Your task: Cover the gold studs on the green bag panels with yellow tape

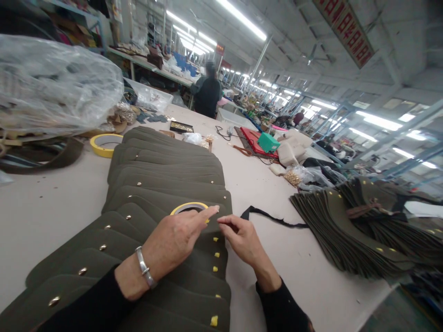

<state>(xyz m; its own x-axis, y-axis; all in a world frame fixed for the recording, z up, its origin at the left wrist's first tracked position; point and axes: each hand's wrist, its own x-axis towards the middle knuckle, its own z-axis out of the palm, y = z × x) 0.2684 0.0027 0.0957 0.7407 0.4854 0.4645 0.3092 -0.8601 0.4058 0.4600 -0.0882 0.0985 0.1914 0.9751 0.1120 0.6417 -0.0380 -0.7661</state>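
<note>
Two hands point(173, 237), two yellow tape rolls point(187, 205)

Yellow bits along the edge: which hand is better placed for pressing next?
Right hand, probably: it sits beside that edge; the left hand reaches across the panels, partly covering the tape roll.

Green box point(268, 142) on red material point(252, 139)

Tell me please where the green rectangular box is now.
Head view, right of centre: the green rectangular box rests on the flat red item, beside the cream-coloured pile.
</note>
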